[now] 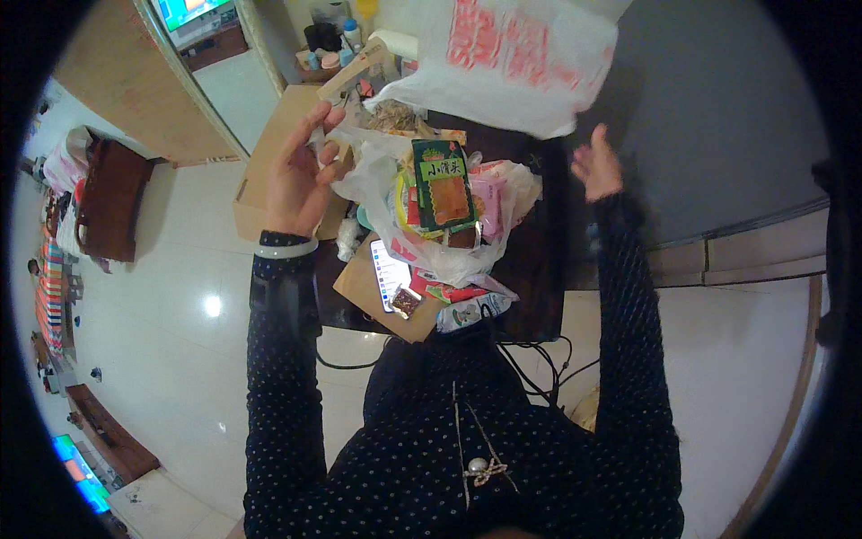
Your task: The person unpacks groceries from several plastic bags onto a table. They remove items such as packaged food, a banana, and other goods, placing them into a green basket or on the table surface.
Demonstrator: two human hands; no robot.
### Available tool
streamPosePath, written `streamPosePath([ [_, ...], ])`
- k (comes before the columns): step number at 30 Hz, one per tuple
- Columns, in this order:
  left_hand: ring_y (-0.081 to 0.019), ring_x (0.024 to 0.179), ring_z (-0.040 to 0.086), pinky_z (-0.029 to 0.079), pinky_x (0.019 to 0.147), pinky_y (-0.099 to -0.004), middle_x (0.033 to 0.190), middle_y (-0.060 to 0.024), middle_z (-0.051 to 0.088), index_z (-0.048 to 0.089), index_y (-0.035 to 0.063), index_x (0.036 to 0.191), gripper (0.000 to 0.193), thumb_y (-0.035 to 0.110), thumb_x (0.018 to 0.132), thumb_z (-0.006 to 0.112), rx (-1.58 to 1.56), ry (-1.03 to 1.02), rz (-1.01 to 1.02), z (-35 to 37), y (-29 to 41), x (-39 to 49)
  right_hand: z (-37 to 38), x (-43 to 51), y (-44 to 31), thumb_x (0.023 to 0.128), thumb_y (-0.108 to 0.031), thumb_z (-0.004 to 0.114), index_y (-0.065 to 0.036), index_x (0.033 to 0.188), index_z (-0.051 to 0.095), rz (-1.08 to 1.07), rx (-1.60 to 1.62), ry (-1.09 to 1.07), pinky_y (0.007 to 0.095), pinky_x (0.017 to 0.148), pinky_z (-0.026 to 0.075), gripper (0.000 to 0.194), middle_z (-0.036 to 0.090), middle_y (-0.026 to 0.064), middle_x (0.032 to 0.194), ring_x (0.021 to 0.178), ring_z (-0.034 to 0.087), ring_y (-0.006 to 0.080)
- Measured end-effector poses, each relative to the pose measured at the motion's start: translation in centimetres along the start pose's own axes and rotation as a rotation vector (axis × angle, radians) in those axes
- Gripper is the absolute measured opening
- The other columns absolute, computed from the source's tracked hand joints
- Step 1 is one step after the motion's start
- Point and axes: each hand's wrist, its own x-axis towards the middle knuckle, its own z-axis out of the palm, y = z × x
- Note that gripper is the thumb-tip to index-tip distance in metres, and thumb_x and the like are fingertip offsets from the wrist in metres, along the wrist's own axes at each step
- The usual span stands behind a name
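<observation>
My left hand (303, 175) grips the raised left edge of a translucent plastic bag (370, 165). Packaged snacks fill this bag, among them a dark green snack packet (443, 185) on top and a pink packet (490, 202) at its right. My right hand (598, 165) has its fingers apart and holds nothing. Just beyond it, a white plastic bag (518, 67) with red print spreads out at the top; a small gap shows between its lower right corner and my hand.
A lit phone (389, 269) lies on a brown cardboard piece (360, 286), a small clear-wrapped snack (405, 302) over its lower end. White snack packet (475, 313) sits by the dark table's (532, 283) front edge. Left stands a cardboard box (269, 162); black cables (552, 367) hang below.
</observation>
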Motion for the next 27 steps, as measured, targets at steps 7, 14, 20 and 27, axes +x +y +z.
streamPosePath([
  [7,-0.0086,0.070,0.040,0.035,0.052,-0.0176,0.124,-0.0090,0.052,0.047,0.0001,0.134,0.045,0.025,0.096,0.050,-0.005,-0.041,0.001,0.4,-0.6,0.0,-2.6,-17.5,15.7,0.071,-0.013,0.075,-0.009,0.119,0.055,-0.899,-0.856,-0.955,0.0450,0.087,0.046,0.053,0.060,0.0155,0.107,0.103,0.057,0.0354],
  [14,-0.0094,0.070,0.040,0.033,0.052,-0.0178,0.114,-0.0065,0.057,0.052,0.0021,0.128,0.041,0.026,0.094,0.052,0.031,-0.063,-0.064,0.6,-1.2,-0.4,-0.9,-16.2,21.2,0.076,-0.034,0.072,-0.009,0.132,0.046,-0.288,-1.124,-1.135,0.0390,0.094,0.042,0.066,0.060,0.0143,0.115,0.109,0.057,0.0299],
  [20,-0.0092,0.069,0.038,0.036,0.051,-0.0179,0.117,-0.0076,0.052,0.048,0.0005,0.131,0.045,0.025,0.094,0.053,0.018,-0.020,-0.068,-0.3,-1.6,-2.0,-2.6,-17.5,23.2,0.069,-0.042,0.077,-0.018,0.138,0.038,-0.600,-1.421,-1.254,0.0561,0.099,0.036,0.082,0.044,0.0082,0.138,0.133,0.036,0.0295],
  [27,-0.0076,0.064,0.037,0.033,0.049,-0.0180,0.112,-0.0059,0.054,0.052,0.0029,0.123,0.038,0.026,0.094,0.054,0.043,0.049,-0.114,-0.4,-1.3,-2.9,-2.8,-18.1,24.8,0.076,-0.039,0.070,-0.022,0.144,0.033,-0.592,-1.591,-1.267,0.0587,0.096,0.037,0.080,0.052,0.0157,0.127,0.117,0.050,0.0358],
])
